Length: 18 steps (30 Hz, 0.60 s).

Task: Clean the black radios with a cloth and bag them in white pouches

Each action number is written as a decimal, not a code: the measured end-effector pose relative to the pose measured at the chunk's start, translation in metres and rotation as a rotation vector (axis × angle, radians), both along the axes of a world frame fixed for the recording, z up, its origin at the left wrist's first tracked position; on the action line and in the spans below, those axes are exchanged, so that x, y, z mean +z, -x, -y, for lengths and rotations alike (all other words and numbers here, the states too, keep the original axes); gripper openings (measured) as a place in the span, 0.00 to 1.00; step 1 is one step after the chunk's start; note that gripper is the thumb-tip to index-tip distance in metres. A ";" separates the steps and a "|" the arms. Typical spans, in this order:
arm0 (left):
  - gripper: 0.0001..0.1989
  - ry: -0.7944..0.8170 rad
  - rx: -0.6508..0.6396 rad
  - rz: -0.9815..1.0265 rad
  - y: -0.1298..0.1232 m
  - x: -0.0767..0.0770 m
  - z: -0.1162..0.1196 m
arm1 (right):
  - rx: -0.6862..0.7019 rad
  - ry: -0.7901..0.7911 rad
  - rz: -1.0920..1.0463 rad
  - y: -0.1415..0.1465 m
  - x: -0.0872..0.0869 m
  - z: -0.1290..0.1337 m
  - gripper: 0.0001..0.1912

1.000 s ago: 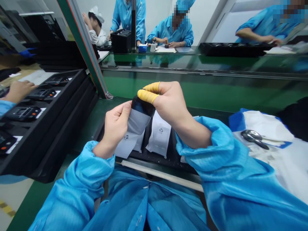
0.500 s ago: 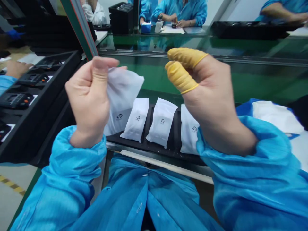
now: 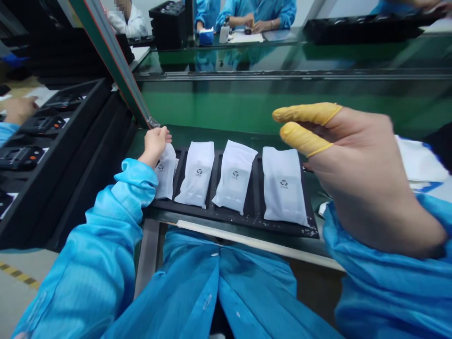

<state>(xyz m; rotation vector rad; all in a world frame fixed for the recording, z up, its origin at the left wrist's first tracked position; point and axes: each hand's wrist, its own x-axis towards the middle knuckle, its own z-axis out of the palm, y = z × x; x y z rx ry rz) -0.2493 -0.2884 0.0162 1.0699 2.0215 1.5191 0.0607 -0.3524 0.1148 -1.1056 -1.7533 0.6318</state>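
My left hand [image 3: 155,145] is closed on the top of a white plastic bag [image 3: 165,179], which lies at the left end of a black tray [image 3: 226,217]. Three more frosted bags are set in the tray to its right: one bag [image 3: 195,174], a middle bag [image 3: 235,176] and a right-hand bag [image 3: 284,188]. Each carries a recycling mark and bulges with something inside that I cannot make out. My right hand [image 3: 360,169] hovers above and right of the tray, yellow finger cots on thumb and forefinger. Those two are apart, with nothing between them.
At left, stacked black trays [image 3: 70,160] hold black devices, with another person's hand [image 3: 21,110] beside them. A slanted metal post [image 3: 116,66] rises behind my left hand. White material [image 3: 420,162] lies at far right. Co-workers in blue sit across the green bench [image 3: 226,101].
My left hand has gone down and forward, bringing the raised bag to the tray's left end. My right hand has shifted right and lower, uncovering the right-hand bag.
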 end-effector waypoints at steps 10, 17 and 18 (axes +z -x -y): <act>0.35 0.604 -0.257 -0.713 -0.045 0.000 0.112 | -0.437 0.112 -0.055 -0.091 -0.019 0.014 0.13; 0.34 0.579 -0.221 -0.846 -0.025 -0.006 0.115 | -0.731 -0.047 -0.044 -0.159 -0.007 0.026 0.15; 0.33 0.582 -0.260 -0.871 -0.018 -0.007 0.113 | -0.808 -0.098 -0.007 -0.180 -0.006 0.025 0.15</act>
